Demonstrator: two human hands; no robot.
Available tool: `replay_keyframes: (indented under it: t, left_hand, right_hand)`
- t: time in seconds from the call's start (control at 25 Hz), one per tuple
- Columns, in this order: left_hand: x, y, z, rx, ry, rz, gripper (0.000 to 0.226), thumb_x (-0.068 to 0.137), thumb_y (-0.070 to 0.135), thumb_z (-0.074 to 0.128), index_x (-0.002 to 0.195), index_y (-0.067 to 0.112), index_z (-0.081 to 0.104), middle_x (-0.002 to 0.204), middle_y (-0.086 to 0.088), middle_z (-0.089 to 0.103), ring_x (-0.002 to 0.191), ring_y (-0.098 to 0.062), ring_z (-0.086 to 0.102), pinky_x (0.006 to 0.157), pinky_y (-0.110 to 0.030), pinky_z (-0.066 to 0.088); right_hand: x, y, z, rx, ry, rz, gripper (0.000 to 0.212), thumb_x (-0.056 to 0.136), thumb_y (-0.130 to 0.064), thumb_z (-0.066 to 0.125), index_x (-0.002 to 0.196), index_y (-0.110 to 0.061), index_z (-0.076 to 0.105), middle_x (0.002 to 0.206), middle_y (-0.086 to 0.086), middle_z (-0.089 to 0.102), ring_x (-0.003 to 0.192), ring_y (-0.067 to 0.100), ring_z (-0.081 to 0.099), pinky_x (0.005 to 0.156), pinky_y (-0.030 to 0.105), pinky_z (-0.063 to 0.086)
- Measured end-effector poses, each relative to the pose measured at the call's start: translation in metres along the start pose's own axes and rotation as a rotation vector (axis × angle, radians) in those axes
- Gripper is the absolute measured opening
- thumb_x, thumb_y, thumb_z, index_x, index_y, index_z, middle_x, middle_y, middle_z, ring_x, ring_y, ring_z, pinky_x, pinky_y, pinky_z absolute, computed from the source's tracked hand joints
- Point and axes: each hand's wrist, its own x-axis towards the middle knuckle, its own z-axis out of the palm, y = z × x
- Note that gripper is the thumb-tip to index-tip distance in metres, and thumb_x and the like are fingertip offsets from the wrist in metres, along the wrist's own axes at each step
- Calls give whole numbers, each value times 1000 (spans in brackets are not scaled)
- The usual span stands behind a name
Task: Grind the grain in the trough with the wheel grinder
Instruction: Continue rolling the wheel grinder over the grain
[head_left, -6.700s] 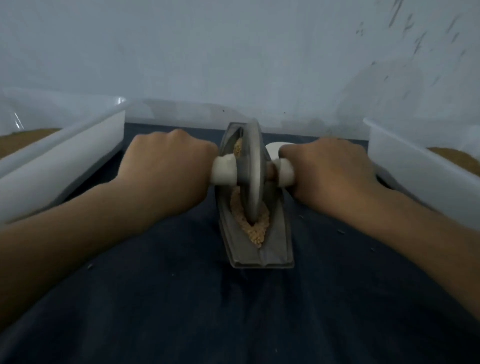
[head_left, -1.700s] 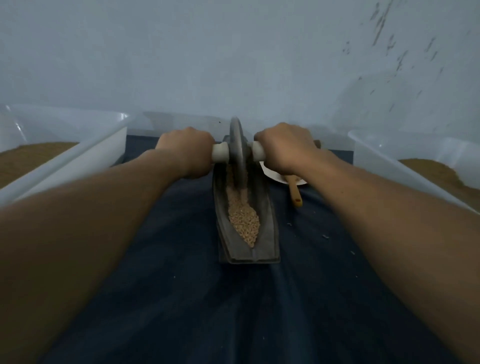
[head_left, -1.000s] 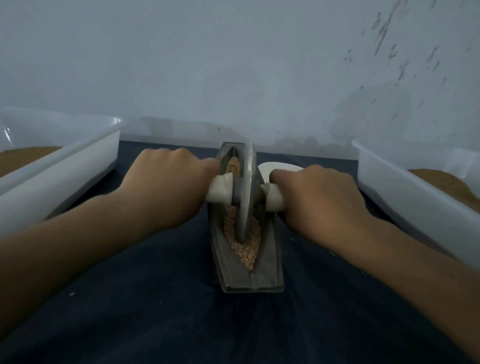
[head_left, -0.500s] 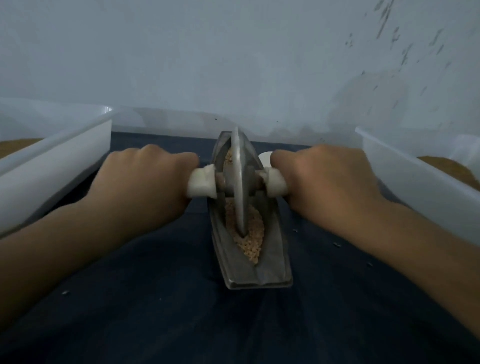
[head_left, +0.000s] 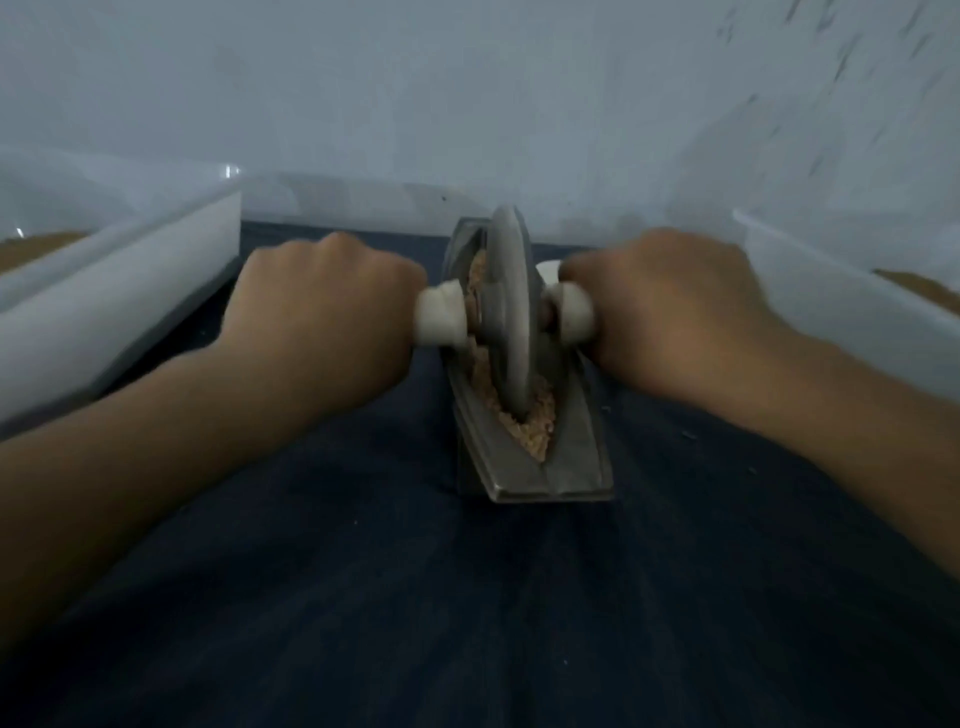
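A grey metal boat-shaped trough (head_left: 576, 457) lies lengthwise on the dark blue cloth, with tan grain (head_left: 535, 431) heaped toward its near end. The grey wheel grinder (head_left: 509, 312) stands upright in the trough, its rim down in the grain. A white handle sticks out on each side of the wheel. My left hand (head_left: 322, 312) grips the left handle (head_left: 441, 314). My right hand (head_left: 660, 317) grips the right handle (head_left: 569, 312). The frame is slightly blurred.
A white plastic bin (head_left: 119, 296) with brown grain stands at the left, and another white bin (head_left: 841, 312) with grain at the right. A white dish (head_left: 548, 267) peeks out behind the right handle. A pale wall rises close behind the trough.
The wheel has rolled back toward me from the far end of the trough and sits over the near grain heap. Both hands have kept their hold on the handles.
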Motion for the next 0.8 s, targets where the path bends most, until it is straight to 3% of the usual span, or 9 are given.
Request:
replay_keyframes:
  t: [0.08,0.12,0.2,0.32,0.36,0.44,0.56,0.68,0.8]
  left_hand:
    - [17,5,10,-26,-104,-93,14,77,28,61,70,31,49,59,6,31,45,-17,30,47,-24,23]
    - [34,8,12,-55,-173,-152,3,84,26,60,81,28,59,67,2,42,54,-23,45,51,-30,33]
    - [56,8,14,-101,-274,-191,14,90,25,58,102,24,66,85,-4,54,77,-29,58,63,-37,43]
    - [34,2,3,-63,-217,-37,9,82,29,64,90,30,63,71,4,46,59,-19,43,53,-32,37]
    - [21,-1,0,-54,-109,25,11,73,30,67,78,32,58,61,9,37,49,-14,31,46,-26,28]
    - [9,-2,-8,-8,7,106,27,57,29,72,65,34,46,53,12,18,43,-8,8,46,-15,12]
    - [31,8,-2,50,-92,25,11,73,26,70,81,28,63,60,4,33,47,-17,32,46,-25,26]
    - [65,15,-3,6,-249,-82,17,90,24,59,106,25,65,88,-5,57,79,-30,60,62,-36,40]
    - [36,4,-3,-68,-216,-15,9,83,29,63,90,33,60,72,6,45,62,-20,48,54,-32,35]
  right_hand:
    - [23,-9,9,51,-116,100,16,76,-27,74,88,-31,64,63,-4,42,52,20,41,50,23,22]
    - [38,-12,13,87,-195,170,16,85,-22,69,98,-29,65,79,3,57,70,28,57,57,29,30]
    - [58,-13,16,107,-284,205,20,90,-18,64,108,-24,66,104,10,66,96,34,63,67,34,36]
    - [22,-1,9,124,-192,47,16,82,-24,69,92,-30,58,77,0,57,68,28,57,54,28,32]
    - [1,3,7,118,-94,-17,22,74,-27,69,84,-32,49,62,-9,41,50,19,42,47,22,22]
    - [-22,8,6,125,52,-37,31,61,-31,63,79,-33,39,58,-15,14,43,6,13,49,16,6]
    - [1,2,24,140,-71,92,22,81,-28,67,92,-29,48,63,-5,44,52,23,40,48,24,22]
    - [37,-7,24,176,-281,203,20,94,-26,63,113,-21,57,101,11,65,91,34,61,64,36,38]
    - [15,0,11,125,-144,26,25,83,-26,72,94,-26,49,75,2,55,65,30,53,51,30,32]
